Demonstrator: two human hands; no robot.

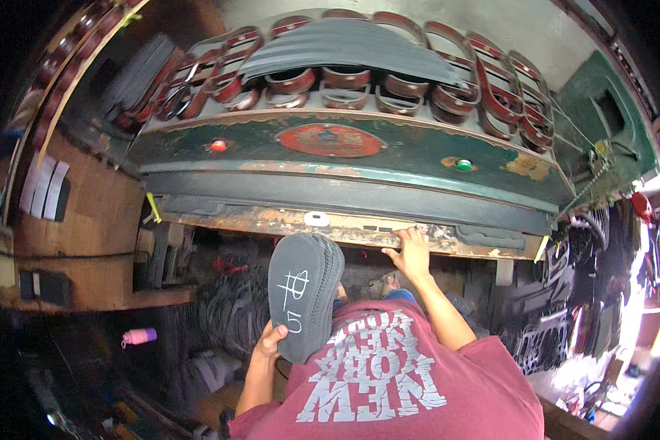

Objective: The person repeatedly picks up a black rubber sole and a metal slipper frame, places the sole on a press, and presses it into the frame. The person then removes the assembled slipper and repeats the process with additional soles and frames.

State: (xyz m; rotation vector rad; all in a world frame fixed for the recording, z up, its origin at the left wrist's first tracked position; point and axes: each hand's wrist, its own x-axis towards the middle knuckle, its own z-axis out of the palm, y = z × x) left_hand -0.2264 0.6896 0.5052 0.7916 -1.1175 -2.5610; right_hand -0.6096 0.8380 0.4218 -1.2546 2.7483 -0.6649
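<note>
My left hand (270,340) is closed round the lower end of a stack of dark grey foam shoe soles (287,290), held upright in front of my chest. The front sole has white chalk marks, and its thumb side shows while the other fingers are mostly hidden behind. My right hand (412,254) rests on the front edge of a worn wooden board (271,220), fingers over the edge and thumb apart, holding nothing. On that board lies dark foam sheet (491,236), under the beam of a green press (220,163).
Several dark red sole-shaped cutting dies (451,55) stand along the press top, with ribbed grey sheets (345,50) across them. The press has a red button (218,146) and a green button (463,165). A wooden panel (88,220) stands left; a pink bottle (138,336) is below it.
</note>
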